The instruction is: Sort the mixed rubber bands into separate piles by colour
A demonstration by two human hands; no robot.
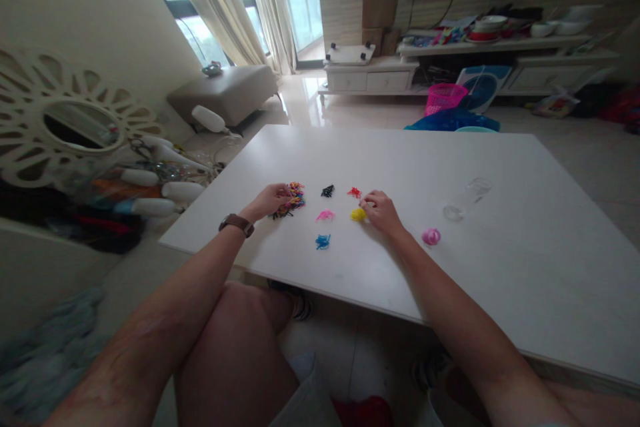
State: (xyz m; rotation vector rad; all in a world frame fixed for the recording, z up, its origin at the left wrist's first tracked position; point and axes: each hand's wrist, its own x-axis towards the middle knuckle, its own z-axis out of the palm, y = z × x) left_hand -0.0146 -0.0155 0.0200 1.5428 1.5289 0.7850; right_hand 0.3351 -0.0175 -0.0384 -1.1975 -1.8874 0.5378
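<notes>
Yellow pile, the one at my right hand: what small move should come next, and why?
Probably move the right hand from the yellow pile over to the mixed pile, where the left hand is: that one mixes several colours, while the yellow pile, black pile, red pile, pink pile and blue pile each show one.

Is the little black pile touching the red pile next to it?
Apart. The head view shows a strip of white tabletop between the black pile and the red pile.
</notes>
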